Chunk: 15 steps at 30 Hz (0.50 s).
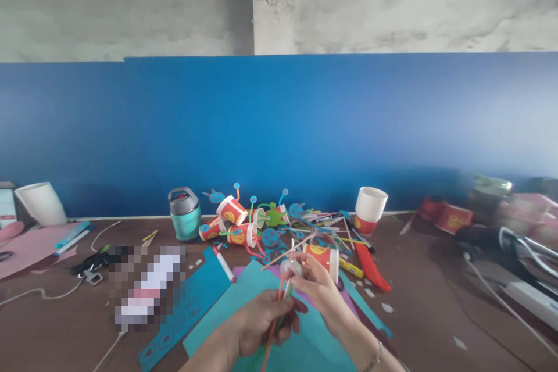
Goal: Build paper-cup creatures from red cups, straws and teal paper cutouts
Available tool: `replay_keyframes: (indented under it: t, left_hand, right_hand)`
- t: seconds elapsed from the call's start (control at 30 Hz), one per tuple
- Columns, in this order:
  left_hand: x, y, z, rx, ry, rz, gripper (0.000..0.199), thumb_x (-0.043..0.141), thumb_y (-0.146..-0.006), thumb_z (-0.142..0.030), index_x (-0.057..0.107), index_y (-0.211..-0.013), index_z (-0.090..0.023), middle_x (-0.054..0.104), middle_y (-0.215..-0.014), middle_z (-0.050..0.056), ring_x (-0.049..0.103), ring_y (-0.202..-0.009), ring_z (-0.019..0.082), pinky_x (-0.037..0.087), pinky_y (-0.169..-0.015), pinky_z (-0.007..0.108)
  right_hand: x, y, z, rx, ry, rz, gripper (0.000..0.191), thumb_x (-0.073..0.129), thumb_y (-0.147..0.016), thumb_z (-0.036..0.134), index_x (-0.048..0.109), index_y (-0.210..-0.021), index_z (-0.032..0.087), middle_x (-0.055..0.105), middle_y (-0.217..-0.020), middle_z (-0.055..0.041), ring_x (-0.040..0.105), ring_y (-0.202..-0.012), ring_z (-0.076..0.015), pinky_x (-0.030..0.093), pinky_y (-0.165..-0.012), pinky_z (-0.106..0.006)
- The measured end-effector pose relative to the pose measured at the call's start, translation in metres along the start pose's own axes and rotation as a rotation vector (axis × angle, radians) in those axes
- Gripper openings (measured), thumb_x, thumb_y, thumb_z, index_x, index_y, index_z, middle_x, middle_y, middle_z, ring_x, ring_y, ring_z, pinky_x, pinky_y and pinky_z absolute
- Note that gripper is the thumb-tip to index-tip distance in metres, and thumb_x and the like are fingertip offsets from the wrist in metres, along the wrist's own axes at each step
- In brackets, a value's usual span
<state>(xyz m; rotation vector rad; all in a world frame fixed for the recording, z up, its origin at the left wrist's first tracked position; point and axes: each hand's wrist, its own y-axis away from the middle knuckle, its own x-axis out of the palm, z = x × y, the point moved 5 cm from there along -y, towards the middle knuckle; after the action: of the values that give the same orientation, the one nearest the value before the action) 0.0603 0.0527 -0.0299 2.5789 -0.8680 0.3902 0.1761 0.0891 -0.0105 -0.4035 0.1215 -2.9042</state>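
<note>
Pinching an orange strip (280, 295) and a green strip (289, 289) between thumb and fingers, the left hand (270, 317) is low over the blue paper (322, 340). The right hand (316, 279) pinches a clear roll (291, 268), perhaps tape, just beyond the left hand and slightly to its right. The 2 hands are close together; I cannot tell whether they touch. The orange strip's long axis points away from the body, leaning a little right, its far end at the roll; contact there is too blurred to confirm. The right hand is nearer that end. Just past this hand, 1 cup (325, 257) lies on its side on the worktop (418, 314).
</note>
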Motion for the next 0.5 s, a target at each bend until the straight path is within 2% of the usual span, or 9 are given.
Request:
replay_keyframes:
  t: [0.1,0.23,0.37,0.5]
  left_hand:
    - [-0.001,-0.001,0.001,0.014,0.001,0.01,0.056,0.068,-0.07,-0.057,0.063,-0.096,-0.008,0.061,-0.062,0.0,0.045,-0.038,0.005,0.029,-0.037,0.02]
    - [-0.001,-0.001,0.001,0.019,-0.004,0.005,0.057,0.066,-0.071,-0.059,0.062,-0.1,-0.011,0.061,-0.063,-0.001,0.044,-0.033,0.005,0.028,-0.032,0.019]
    - [0.002,0.002,-0.001,0.005,0.001,0.077,0.056,0.066,-0.072,-0.056,0.063,-0.102,-0.009,0.061,-0.063,0.0,0.043,-0.031,0.004,0.025,-0.03,0.019]
    - [0.005,0.005,0.001,-0.044,0.007,0.159,0.053,0.067,-0.073,-0.054,0.064,-0.101,-0.009,0.063,-0.062,0.001,0.049,-0.036,0.006,0.033,-0.035,0.019]
  right_hand:
    - [-0.003,-0.002,-0.002,-0.029,0.023,-0.016,0.042,0.077,-0.064,0.027,0.058,-0.101,0.019,0.07,-0.076,-0.0032,0.064,-0.072,-0.0195,0.046,-0.068,-0.031]
    - [-0.006,-0.003,-0.004,-0.025,0.075,-0.035,0.043,0.078,-0.064,0.029,0.058,-0.102,0.018,0.069,-0.074,-0.0018,0.06,-0.063,-0.0157,0.043,-0.06,-0.027]
    - [0.0,0.001,0.003,0.011,0.091,-0.012,0.045,0.079,-0.064,0.03,0.058,-0.102,0.018,0.068,-0.073,-0.001,0.059,-0.064,-0.0153,0.043,-0.06,-0.026]
    - [0.007,0.007,0.012,0.029,0.057,0.008,0.043,0.078,-0.065,0.032,0.058,-0.102,0.019,0.067,-0.074,-0.0002,0.059,-0.066,-0.0145,0.044,-0.063,-0.026]
